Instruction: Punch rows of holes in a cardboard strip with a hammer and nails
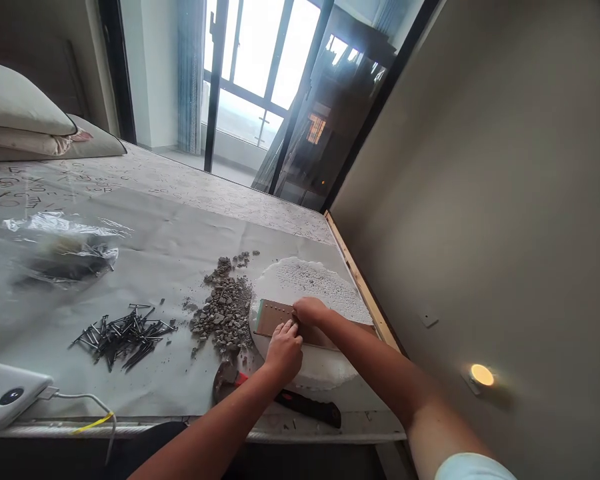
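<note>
A brown strip of board [270,322] with a row of small round dots along it lies on a pale round slab [267,347]. My left hand [285,350] rests on the board, fingertips stretched forward and slightly apart. Right beside it, my right hand [310,311] is closed over the board with its fingers curled; whatever they grip is hidden. Under my left forearm lies a claw hammer [310,407] with a black and red handle. Dark nails [123,337] form a loose heap to the left.
Grey rubble [225,310] is piled left of the slab. A clear plastic bag [70,250] and a white power bank [10,395] with a cable sit at the left. A wooden rail [355,270] runs along the wall side. A wall light [481,375] glows at right.
</note>
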Action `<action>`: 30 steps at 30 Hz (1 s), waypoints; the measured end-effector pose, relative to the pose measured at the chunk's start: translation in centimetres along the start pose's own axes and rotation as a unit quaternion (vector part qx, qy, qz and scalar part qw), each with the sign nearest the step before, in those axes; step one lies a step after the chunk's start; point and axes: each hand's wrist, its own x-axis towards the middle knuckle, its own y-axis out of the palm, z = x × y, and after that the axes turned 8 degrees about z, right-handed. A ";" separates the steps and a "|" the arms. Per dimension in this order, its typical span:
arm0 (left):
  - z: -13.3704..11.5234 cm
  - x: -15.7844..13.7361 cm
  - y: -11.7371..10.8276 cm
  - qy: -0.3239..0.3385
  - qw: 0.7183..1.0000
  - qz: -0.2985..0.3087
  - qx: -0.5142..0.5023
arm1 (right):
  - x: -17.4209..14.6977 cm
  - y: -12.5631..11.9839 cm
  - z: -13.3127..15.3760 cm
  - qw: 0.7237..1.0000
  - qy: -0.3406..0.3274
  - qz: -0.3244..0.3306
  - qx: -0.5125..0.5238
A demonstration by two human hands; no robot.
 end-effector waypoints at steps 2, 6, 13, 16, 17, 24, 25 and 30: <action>0.0 0.0 -0.1 0.001 1.000 0.000 -0.005 | -0.2 -0.2 -0.2 1.000 -0.015 -0.002 -0.005; -0.2 0.0 -0.2 0.000 1.000 0.008 0.001 | -0.8 -0.4 -0.6 0.999 -0.036 -0.015 -0.019; -0.3 0.1 -0.2 -0.006 1.000 0.004 0.001 | -0.7 -0.9 -0.3 0.999 -0.008 0.002 -0.038; -0.3 0.2 -0.3 -0.009 1.000 0.007 0.008 | -0.7 -1.1 -0.1 0.999 -0.004 -0.001 -0.035; -0.3 0.3 -0.4 -0.010 1.000 0.011 0.016 | -0.8 -1.2 -0.1 0.999 -0.005 -0.005 -0.032; -0.3 0.2 -0.9 -0.007 0.999 0.030 0.038 | -1.1 -0.9 0.0 0.999 0.012 -0.039 -0.006; -0.4 0.2 -0.9 -0.007 0.999 0.031 0.038 | -0.9 -0.7 0.1 0.999 0.019 -0.040 -0.004; -0.6 0.2 -1.2 -0.010 0.998 0.045 0.038 | -0.2 -0.2 0.2 0.999 0.031 -0.026 0.004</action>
